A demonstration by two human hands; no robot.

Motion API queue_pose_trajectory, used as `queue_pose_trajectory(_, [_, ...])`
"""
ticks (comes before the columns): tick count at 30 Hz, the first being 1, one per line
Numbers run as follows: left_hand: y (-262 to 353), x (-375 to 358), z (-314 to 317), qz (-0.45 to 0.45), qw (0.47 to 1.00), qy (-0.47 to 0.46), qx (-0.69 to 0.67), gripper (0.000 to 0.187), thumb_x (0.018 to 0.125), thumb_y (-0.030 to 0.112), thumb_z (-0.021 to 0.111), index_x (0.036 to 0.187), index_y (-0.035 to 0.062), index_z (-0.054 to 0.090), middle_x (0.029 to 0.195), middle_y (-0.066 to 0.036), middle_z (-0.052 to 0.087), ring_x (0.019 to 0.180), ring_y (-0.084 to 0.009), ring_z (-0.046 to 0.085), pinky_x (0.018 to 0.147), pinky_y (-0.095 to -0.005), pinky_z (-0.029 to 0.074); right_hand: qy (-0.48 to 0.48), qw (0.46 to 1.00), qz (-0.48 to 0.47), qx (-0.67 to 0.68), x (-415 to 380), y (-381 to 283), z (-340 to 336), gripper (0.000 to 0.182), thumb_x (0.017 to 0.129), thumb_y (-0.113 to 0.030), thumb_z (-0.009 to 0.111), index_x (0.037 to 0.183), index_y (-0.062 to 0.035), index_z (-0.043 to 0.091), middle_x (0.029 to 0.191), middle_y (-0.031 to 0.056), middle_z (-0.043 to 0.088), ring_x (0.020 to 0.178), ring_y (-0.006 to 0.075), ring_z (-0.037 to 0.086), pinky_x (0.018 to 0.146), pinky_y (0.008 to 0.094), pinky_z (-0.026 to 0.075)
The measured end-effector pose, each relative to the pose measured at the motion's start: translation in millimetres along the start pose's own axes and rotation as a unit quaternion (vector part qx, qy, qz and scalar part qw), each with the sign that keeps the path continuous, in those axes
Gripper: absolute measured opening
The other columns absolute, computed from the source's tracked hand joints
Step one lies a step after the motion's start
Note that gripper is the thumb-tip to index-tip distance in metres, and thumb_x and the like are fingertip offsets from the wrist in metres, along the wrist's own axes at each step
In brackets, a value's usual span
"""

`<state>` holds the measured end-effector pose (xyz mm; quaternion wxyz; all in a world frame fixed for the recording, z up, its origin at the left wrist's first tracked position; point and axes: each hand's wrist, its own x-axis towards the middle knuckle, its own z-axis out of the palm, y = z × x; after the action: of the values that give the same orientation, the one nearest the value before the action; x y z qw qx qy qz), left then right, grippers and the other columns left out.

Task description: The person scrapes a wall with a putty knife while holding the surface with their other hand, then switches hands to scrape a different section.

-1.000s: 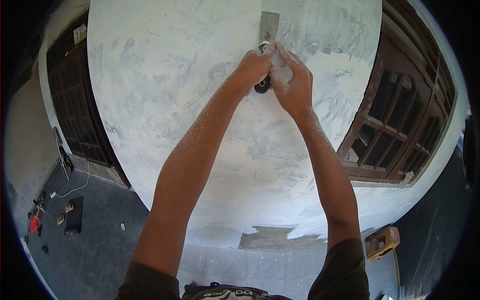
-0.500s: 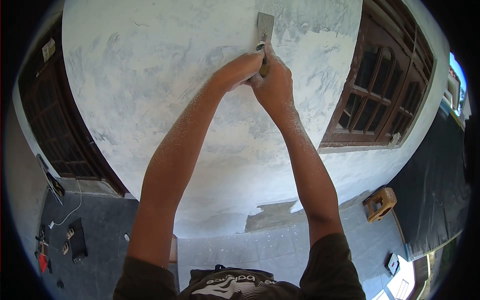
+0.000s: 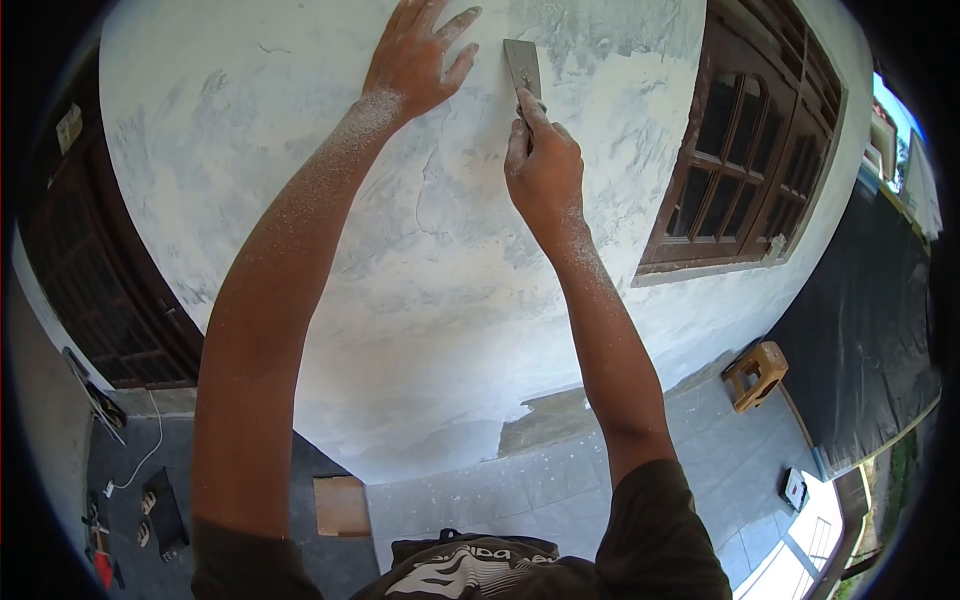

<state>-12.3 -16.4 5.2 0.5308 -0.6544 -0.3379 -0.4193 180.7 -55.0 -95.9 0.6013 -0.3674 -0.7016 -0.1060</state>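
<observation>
A scraper with a flat metal blade is in my right hand, its blade pointing up against the white, patchy wall. My right fingers wrap round its handle, the index finger stretched along toward the blade. Up and to the left, my left hand is spread against the wall with nothing in it, fingers apart. White dust coats both hands and forearms. A thin crack runs down the plaster below and between my hands.
A brown wooden window is set in the wall at right, a dark door at left. On the floor are a wooden stool, a cardboard piece, a white cable, and sandals.
My left hand has left the scraper and moved up and left onto the wall. The right hand still holds the scraper, now slightly lower in view.
</observation>
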Motion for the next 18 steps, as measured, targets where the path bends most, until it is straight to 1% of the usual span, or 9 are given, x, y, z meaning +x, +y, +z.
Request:
queue_pose_trajectory(1, [0.7, -5.0, 4.7, 0.002, 1.000, 0.002, -0.002, 0.054, 0.096, 0.032, 0.059, 0.145, 0.0109, 0.055, 0.156, -0.020, 0.043, 0.150, -0.0368, 0.031, 0.124, -0.0541, 0.023, 0.003, 1.000, 0.001, -0.002, -1.2, -0.6, 1.1, 0.041, 0.102, -0.014, 0.054, 0.143, -0.0057, 0.057, 0.085, 0.0209, 0.065, 0.075, 0.0343, 0.071, 0.068, 0.0444, 0.058])
queue_pose_trajectory(3, [3.4, -14.9, 7.9, 0.011, 0.998, -0.015, 0.063, 0.057, 0.099, 0.036, 0.055, 0.151, 0.0141, 0.049, 0.163, -0.018, 0.033, 0.153, -0.0350, 0.025, 0.125, -0.0535, 0.019, -0.005, 1.000, 0.014, -0.012, -4.3, -4.1, 1.3, 0.040, 0.102, -0.015, 0.054, 0.142, -0.0077, 0.059, 0.086, 0.0210, 0.066, 0.075, 0.0353, 0.071, 0.069, 0.0447, 0.059])
queue_pose_trajectory(4, [4.5, -14.1, 8.2, 0.014, 0.998, -0.011, 0.062, 0.057, 0.099, 0.036, 0.055, 0.151, 0.0141, 0.049, 0.163, -0.018, 0.033, 0.153, -0.0350, 0.025, 0.125, -0.0535, 0.019, 0.000, 1.000, 0.014, -0.014, -6.0, -6.8, -0.4, 0.040, 0.102, -0.015, 0.054, 0.142, -0.0077, 0.059, 0.086, 0.0210, 0.066, 0.075, 0.0353, 0.071, 0.069, 0.0447, 0.059])
queue_pose_trajectory(6, [7.9, -13.9, 10.0, 0.012, 0.995, -0.038, 0.093, 0.056, 0.100, 0.039, 0.052, 0.152, 0.0162, 0.048, 0.166, -0.016, 0.029, 0.156, -0.0329, 0.020, 0.126, -0.0530, 0.015, -0.042, 0.996, 0.047, -0.057, -10.7, -12.0, -3.6, 0.040, 0.103, -0.016, 0.054, 0.141, -0.0089, 0.060, 0.085, 0.0211, 0.067, 0.074, 0.0350, 0.072, 0.068, 0.0450, 0.060])
queue_pose_trajectory(10, [8.0, -13.4, 9.1, 0.005, 0.995, -0.054, 0.085, 0.056, 0.101, 0.038, 0.051, 0.152, 0.0169, 0.048, 0.166, -0.015, 0.030, 0.156, -0.0316, 0.020, 0.127, -0.0528, 0.013, -0.013, 0.999, 0.021, -0.047, -3.0, -10.1, 8.3, 0.040, 0.102, -0.015, 0.055, 0.142, -0.0088, 0.060, 0.082, 0.0208, 0.067, 0.074, 0.0344, 0.072, 0.066, 0.0451, 0.060])
queue_pose_trajectory(12, [7.9, -13.9, 8.7, 0.001, 0.996, -0.061, 0.062, 0.055, 0.101, 0.037, 0.051, 0.152, 0.0171, 0.049, 0.166, -0.014, 0.029, 0.156, -0.0304, 0.020, 0.127, -0.0525, 0.012, -0.005, 0.999, 0.009, -0.047, 3.4, -13.0, 7.0, 0.040, 0.101, -0.013, 0.055, 0.140, -0.0080, 0.061, 0.079, 0.0207, 0.069, 0.074, 0.0326, 0.073, 0.065, 0.0450, 0.060])
queue_pose_trajectory(16, [7.3, -14.4, 8.6, 0.008, 0.997, -0.061, 0.050, 0.054, 0.101, 0.037, 0.051, 0.151, 0.0167, 0.050, 0.166, -0.015, 0.030, 0.156, -0.0303, 0.020, 0.127, -0.0529, 0.012, -0.008, 0.999, 0.016, -0.033, -4.9, -14.3, 3.4, 0.039, 0.101, -0.012, 0.056, 0.139, -0.0071, 0.062, 0.078, 0.0203, 0.070, 0.073, 0.0319, 0.073, 0.065, 0.0442, 0.061])
queue_pose_trajectory(18, [8.5, -14.2, 8.6, 0.006, 0.997, -0.052, 0.056, 0.054, 0.101, 0.036, 0.051, 0.151, 0.0161, 0.050, 0.166, -0.015, 0.030, 0.156, -0.0308, 0.021, 0.127, -0.0537, 0.012, -0.012, 0.997, 0.007, -0.075, -13.9, -16.5, 5.3, 0.038, 0.101, -0.012, 0.056, 0.138, -0.0069, 0.062, 0.078, 0.0199, 0.071, 0.070, 0.0314, 0.074, 0.065, 0.0434, 0.061])
